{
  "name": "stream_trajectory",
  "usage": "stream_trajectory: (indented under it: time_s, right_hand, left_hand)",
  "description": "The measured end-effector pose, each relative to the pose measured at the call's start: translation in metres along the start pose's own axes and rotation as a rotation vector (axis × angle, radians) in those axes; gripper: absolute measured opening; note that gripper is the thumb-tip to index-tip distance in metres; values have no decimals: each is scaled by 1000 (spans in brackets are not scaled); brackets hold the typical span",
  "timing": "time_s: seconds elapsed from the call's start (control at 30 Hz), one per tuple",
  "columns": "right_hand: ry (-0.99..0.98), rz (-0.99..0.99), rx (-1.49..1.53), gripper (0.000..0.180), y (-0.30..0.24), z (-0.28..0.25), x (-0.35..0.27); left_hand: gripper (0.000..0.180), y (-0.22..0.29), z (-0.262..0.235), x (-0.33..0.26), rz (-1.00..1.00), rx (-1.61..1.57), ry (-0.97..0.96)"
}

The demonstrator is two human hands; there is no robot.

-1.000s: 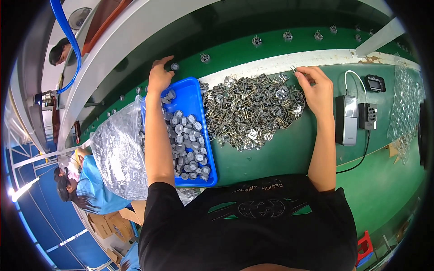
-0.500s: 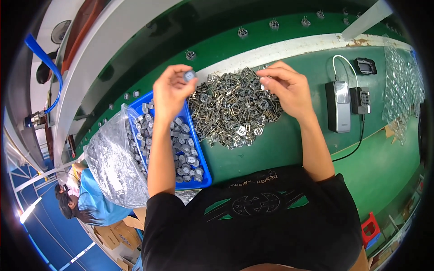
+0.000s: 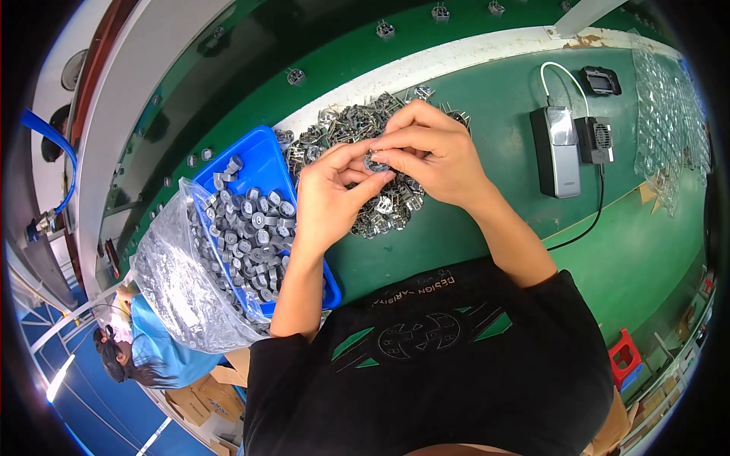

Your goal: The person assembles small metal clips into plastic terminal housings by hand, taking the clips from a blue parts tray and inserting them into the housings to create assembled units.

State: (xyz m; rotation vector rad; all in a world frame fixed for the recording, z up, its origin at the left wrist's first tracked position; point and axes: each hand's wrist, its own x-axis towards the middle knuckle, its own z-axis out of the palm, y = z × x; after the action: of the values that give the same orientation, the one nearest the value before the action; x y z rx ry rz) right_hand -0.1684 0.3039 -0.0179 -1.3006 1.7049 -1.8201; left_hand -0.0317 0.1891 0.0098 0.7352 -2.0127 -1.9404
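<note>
Nearest, the person's black T-shirt (image 3: pixel 426 380) fills the lower middle, and both bare forearms rise from its short sleeves, slanting inward until the hands meet over the bench (image 3: pixel 456 239). The left hand (image 3: pixel 334 190) comes up from below, its back turned outward, fingers curled and thumb reaching to the right. The right hand (image 3: pixel 433 156) comes in from the right with its forearm angled up and leftward, index finger and thumb stretched toward the left fingertips. Each grip is narrow: the fingertips of both hands pinch one small round grey part (image 3: pixel 374 163), held above the bench; how much of it is metal is hidden by the fingers. Beneath and around the hands lies a heap of pronged metal pieces (image 3: pixel 384 219). Left of it, beside the left forearm, a blue plastic tray (image 3: pixel 331 287) holds many grey caps (image 3: pixel 255 235), with a clear plastic bag (image 3: pixel 171 273) along its outer side. To the right stand a black-and-silver box (image 3: pixel 561 156) and a small black block (image 3: pixel 598 139), with bubble wrap (image 3: pixel 661 129) beyond them. Past a white ledge (image 3: pixel 433 62), spaced metal parts (image 3: pixel 385 30) sit on a green belt (image 3: pixel 342 57)
</note>
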Motion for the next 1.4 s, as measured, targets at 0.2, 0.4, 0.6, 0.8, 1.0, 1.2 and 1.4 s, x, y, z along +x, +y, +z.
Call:
stream_trajectory:
  time_s: [0.2, 0.4, 0.6, 0.8, 1.0, 1.2, 1.4]
  right_hand:
    - [6, -93, -112, 8, 3, 5, -3]
    - [-9, -149, -171, 11, 7, 8, -5]
    - [80, -94, -442, 23, 24, -23, 9]
    - [115, -9, -722, 20, 51, -47, 14]
    - [41, 81, -797, 15, 56, -53, 14]
    - [83, 14, -825, 19, 42, -56, 17]
    - [222, 199, -285, 21, 33, -53, 17]
  left_hand:
    - [42, 0, -1, -3, -41, 15, 20]
    - [37, 1, -4, 3, 44, -29, -18]
    - [23, 7, -61, 38, 44, 170, 134]
    - [27, -13, -138, 101, -28, 717, 458]
    - [24, -44, -167, 121, -37, 946, 497]
    - [32, -40, -172, 119, -126, 754, 502]
    - [34, -39, -243, 92, -210, 1337, 561]
